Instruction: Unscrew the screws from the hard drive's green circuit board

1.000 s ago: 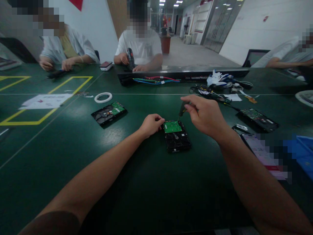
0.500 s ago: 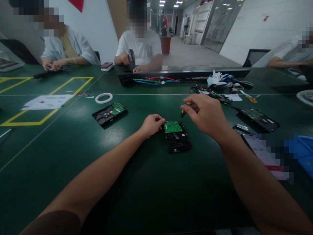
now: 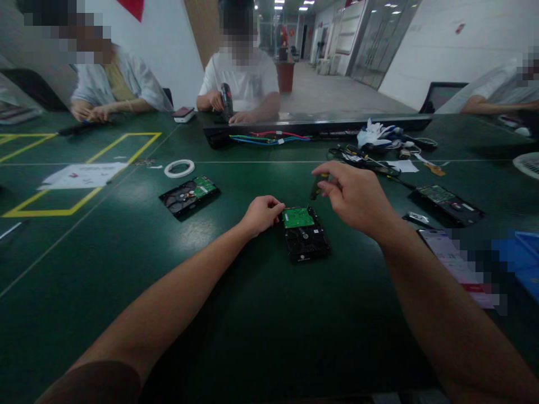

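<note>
A black hard drive with a green circuit board point(image 3: 305, 235) lies flat on the dark green table point(image 3: 236, 314) in front of me. My left hand point(image 3: 261, 215) has its fingers closed on the drive's upper left corner. My right hand point(image 3: 353, 193) grips a small black-and-yellow screwdriver point(image 3: 316, 187) above the drive's upper right corner. The driver leans slightly, its tip down at that corner. Whatever lies under the tip is too small to make out.
A second hard drive point(image 3: 189, 196) lies left, a third point(image 3: 447, 205) right, near a phone point(image 3: 458, 264) and a blue bin point(image 3: 524, 261). Behind are a tape ring point(image 3: 179, 168), cables, gloves point(image 3: 377, 134) and a long black bar point(image 3: 328, 128). Across the table, a person holds a power driver point(image 3: 226, 100).
My right hand has shifted slightly left, and its fingers have turned on the screwdriver, showing more of the handle. My left hand and the drive have stayed in place.
</note>
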Tool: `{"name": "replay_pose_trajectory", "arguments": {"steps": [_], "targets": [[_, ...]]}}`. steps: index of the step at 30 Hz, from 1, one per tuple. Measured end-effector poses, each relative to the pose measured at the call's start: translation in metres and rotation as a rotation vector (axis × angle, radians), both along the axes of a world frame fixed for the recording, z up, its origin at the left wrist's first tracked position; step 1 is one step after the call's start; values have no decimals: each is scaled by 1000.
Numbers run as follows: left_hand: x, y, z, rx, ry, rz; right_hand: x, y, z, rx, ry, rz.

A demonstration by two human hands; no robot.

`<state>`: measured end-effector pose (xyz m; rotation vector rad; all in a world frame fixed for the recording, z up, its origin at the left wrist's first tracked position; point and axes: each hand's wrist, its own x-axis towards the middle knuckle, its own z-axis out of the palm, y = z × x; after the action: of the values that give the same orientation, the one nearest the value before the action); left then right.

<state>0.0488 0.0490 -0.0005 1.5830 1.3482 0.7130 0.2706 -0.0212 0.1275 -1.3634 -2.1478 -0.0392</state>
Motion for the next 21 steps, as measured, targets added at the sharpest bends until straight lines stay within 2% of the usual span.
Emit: {"name": "replay_pose_trajectory", "arguments": {"steps": [5, 14, 18, 21], "targets": [[1, -2, 2, -7, -8, 1, 1, 1, -2, -24, 61, -46], [2, -4, 6, -9, -14, 3, 1, 5, -6, 109, -16, -92], [1, -4, 5, -6, -13, 2, 0, 4, -6, 162, -30, -92], [1, -3, 4, 2, -11, 0, 0, 4, -5, 157, -5, -43]]}}
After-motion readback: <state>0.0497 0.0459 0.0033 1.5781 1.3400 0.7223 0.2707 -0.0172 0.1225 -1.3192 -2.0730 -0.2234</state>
